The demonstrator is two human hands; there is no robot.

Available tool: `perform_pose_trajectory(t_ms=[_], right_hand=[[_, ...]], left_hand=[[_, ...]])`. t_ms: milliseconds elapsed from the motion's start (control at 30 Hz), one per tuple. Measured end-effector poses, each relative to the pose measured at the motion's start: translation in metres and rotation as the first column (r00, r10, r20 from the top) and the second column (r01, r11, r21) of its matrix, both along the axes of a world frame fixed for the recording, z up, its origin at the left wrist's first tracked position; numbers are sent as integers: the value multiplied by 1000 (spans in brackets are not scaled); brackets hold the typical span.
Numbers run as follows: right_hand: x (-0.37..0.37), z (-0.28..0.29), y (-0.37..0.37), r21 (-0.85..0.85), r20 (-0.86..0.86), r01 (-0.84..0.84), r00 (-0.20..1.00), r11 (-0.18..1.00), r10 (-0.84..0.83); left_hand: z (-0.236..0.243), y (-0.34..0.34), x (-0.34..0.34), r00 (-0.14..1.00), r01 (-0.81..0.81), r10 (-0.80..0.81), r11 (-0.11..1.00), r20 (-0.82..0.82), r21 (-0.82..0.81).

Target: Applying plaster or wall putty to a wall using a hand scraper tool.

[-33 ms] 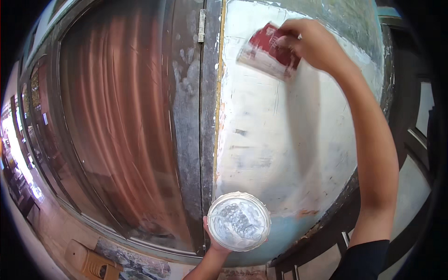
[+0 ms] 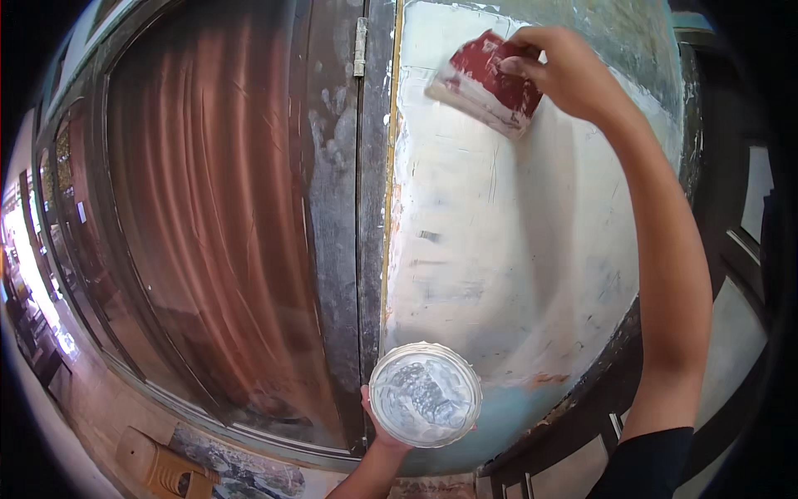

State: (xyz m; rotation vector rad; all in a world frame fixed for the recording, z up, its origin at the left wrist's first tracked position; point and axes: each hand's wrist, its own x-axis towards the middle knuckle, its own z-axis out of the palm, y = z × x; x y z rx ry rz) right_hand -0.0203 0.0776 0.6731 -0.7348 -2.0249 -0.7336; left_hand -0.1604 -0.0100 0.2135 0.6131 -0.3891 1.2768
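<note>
My right hand [image 2: 555,68] is raised high against the wall, its fingers and thumb pinching a dark red putty scraper [image 2: 489,76]. White filler smears the scraper, and its wide lower edge lies tilted at the upper part of the white-coated wall [image 2: 465,216]. Low in the middle, my left hand [image 2: 387,432] grips a round tub [image 2: 426,395] from below and beside. White paste with streaks coats the tub's inside. Most of the left fingers are hidden behind the tub.
Left of the wall stands a dark wooden frame [image 2: 337,208] with a hinge [image 2: 360,47] and a glazed panel backed by a reddish-brown curtain [image 2: 216,191]. A tan plastic stool [image 2: 162,466] is on the floor at lower left. Dark panelled woodwork [image 2: 723,224] borders the right.
My right hand and the scraper have shifted slightly up and to the right along the wall. My left hand and the tub stay where they were.
</note>
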Motion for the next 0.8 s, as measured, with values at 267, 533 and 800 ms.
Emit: perform_pose_trajectory(t_ms=[267, 533, 800], right_hand=[[-32, -69, -10, -380, 290, 15, 951, 925, 104], [8, -15, 0, -56, -45, -146, 989, 988, 143], [-23, -83, -6, 644, 213, -321, 947, 694, 241]], left_hand=[[13, -12, 7, 967, 101, -102, 995, 234, 15], [4, -3, 3, 1000, -30, 30, 999, -5, 16], [-5, 1, 6, 1000, 2, -3, 1000, 28, 10]])
